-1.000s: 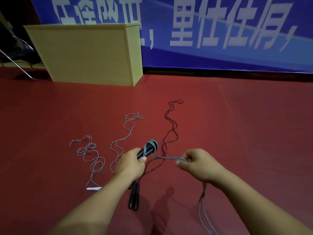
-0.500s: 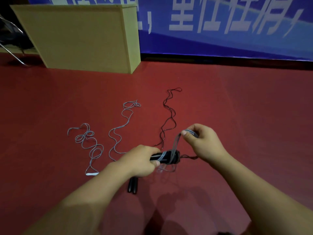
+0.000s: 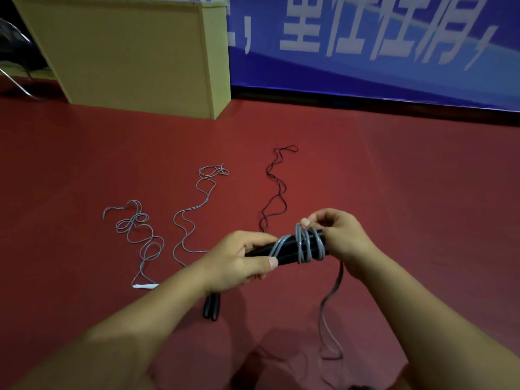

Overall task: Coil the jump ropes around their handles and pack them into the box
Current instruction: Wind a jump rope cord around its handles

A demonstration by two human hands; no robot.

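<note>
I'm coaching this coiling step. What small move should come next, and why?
Probably another turn: the right hand should carry the grey rope round the black handles the left hand grips, since slack hangs loose below.

1. I see bare red floor (image 3: pixel 422 206) to the right of both hands, open for passing.
2. Ahead and to the left, three loose ropes, two grey (image 3: pixel 140 235) (image 3: pixel 197 209) and one black (image 3: pixel 274 192), snake across the way to the box (image 3: pixel 126 52).
3. Black handles (image 3: pixel 211 308) lie under my left forearm.
</note>
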